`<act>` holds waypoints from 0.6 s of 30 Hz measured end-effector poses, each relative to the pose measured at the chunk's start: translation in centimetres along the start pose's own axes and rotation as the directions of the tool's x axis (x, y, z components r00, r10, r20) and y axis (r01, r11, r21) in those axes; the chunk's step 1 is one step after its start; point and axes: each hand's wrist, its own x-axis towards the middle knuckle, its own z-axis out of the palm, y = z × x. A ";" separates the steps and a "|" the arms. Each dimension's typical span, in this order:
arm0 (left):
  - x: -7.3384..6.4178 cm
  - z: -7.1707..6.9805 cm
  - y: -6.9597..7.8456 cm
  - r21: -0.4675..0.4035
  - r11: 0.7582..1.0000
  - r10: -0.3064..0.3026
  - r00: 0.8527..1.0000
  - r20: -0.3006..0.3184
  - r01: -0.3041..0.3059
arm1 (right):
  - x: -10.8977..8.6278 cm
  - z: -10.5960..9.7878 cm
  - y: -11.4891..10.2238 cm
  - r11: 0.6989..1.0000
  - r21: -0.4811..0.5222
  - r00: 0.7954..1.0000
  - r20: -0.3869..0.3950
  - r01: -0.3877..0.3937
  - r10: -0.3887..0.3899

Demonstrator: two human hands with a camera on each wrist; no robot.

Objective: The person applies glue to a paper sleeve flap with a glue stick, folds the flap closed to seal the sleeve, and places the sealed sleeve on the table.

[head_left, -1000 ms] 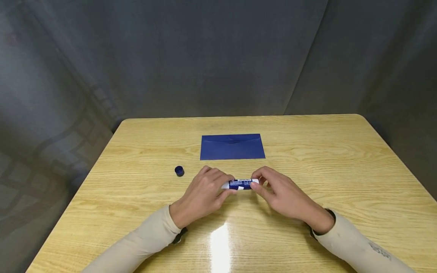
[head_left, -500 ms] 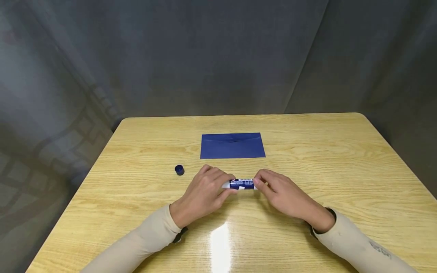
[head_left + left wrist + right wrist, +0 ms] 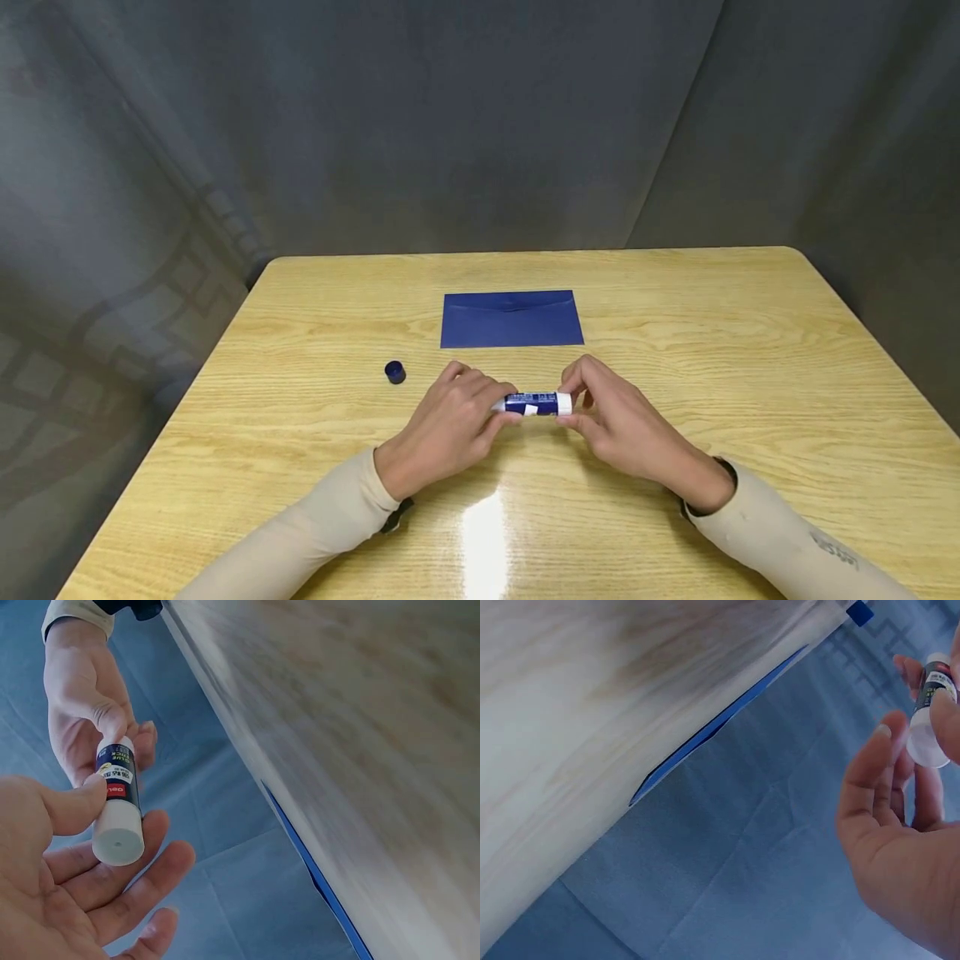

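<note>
A blue glue stick [image 3: 533, 404] with white ends lies level between my two hands, just above the table. Its label shows in the left wrist view, with the white near end [image 3: 118, 838] facing that camera. My left hand [image 3: 448, 423] pinches the left end between thumb and fingers. At the white right end [image 3: 564, 404], the thumb and fingertips of my right hand [image 3: 626, 421] pinch the stick. In the right wrist view the glue stick [image 3: 928, 735] is partly covered by the thumb. A dark blue cap [image 3: 394, 372] sits apart on the table, left of my left hand.
A dark blue envelope [image 3: 512, 321] lies flat beyond my hands, flap side up. The wooden table [image 3: 712, 333] ends at a back edge in front of grey curtains [image 3: 465, 125]. Light glares off the table between my forearms.
My right hand's thumb and fingers have shifted around the white end, first covering it, now leaving more of it visible. The left hand keeps its hold. Cap and envelope stay in place.
</note>
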 end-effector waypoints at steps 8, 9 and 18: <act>-0.1 0.1 -0.1 0.013 1.000 -0.003 1.000 0.012 0.003 | 0.0 0.0 0.0 1.000 -0.013 1.000 -0.002 -0.001 0.001; -0.1 0.1 -0.1 0.014 1.000 -0.004 1.000 0.011 0.004 | 0.0 0.0 -0.1 1.000 -0.010 1.000 0.009 -0.009 0.010; -0.1 0.1 -0.1 0.010 1.000 -0.005 0.999 -0.049 0.005 | 0.0 0.0 -0.1 0.993 -0.051 0.988 0.103 -0.109 0.114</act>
